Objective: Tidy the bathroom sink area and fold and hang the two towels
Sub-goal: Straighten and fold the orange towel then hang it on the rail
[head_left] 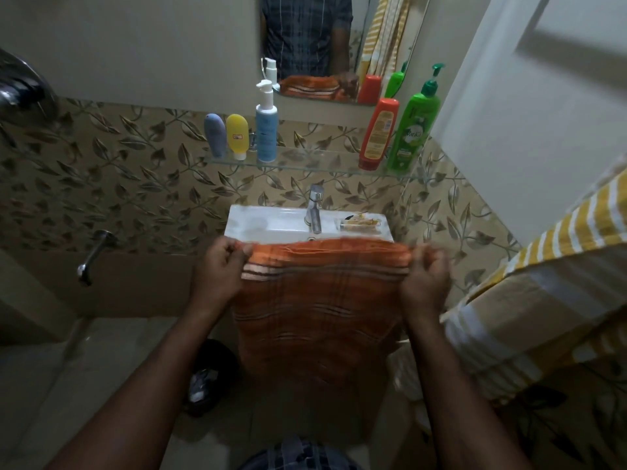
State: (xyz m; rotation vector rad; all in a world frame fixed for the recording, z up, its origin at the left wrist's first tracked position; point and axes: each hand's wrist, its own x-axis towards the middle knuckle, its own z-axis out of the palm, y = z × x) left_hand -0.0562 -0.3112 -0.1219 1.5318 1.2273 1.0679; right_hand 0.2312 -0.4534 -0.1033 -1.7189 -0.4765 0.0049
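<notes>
An orange striped towel (pixel 319 300) hangs folded in front of the white sink (pixel 271 222), stretched between both hands. My left hand (pixel 220 269) pinches its top left corner. My right hand (pixel 424 276) pinches the top right corner. The towel's lower part drops below the basin and hides the sink's front. A yellow and white striped towel (pixel 543 300) hangs on the right side, over a bar I cannot see.
A glass shelf (pixel 305 162) above the tap (pixel 315 208) carries a grey tube (pixel 215 134), a yellow tube (pixel 237 135), a blue pump bottle (pixel 267 127), an orange bottle (pixel 378 134) and a green pump bottle (pixel 415 123). A mirror (pixel 312 35) is above. A soap dish (pixel 361 223) sits on the sink's right. A wall tap (pixel 93 256) sticks out at left.
</notes>
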